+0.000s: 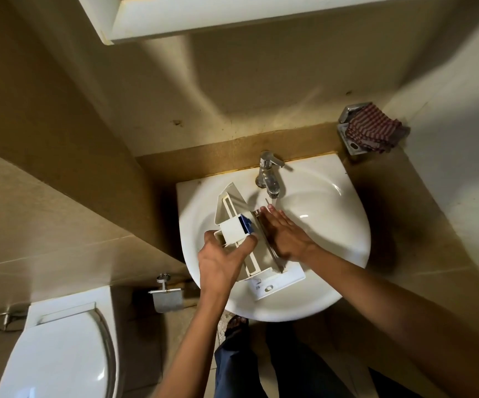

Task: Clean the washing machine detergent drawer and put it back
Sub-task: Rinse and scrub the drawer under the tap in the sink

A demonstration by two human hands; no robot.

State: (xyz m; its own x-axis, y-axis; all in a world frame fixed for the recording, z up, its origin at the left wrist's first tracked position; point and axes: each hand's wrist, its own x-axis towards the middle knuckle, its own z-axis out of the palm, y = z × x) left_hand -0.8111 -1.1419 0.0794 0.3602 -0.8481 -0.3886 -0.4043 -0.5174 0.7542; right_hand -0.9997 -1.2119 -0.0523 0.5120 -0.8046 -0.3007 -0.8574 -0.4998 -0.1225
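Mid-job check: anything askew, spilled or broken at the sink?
Nothing looks damaged or spilled. The detergent drawer lies slanted across the sink, gripped by the left hand, with the right hand flat on it below the tap. One oddity: a checked cloth bunched on the metal wall holder, right.

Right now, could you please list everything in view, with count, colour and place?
white ceramic sink: one, white, against the wall, centre.
white plastic detergent drawer: one, white with a blue insert, lying in the sink.
chrome tap: one, silver, at the sink's back rim.
metal corner holder: one, silver, in the right corner.
striped cloth: one, dark red and white, on the corner holder.
white toilet: one, white, lower left.
metal paper holder: one, silver, between toilet and sink.
white wall cabinet: one, white, overhead.
left hand: one, grips the drawer's near left side.
right hand: one, fingers straight, flat on the drawer's right side.
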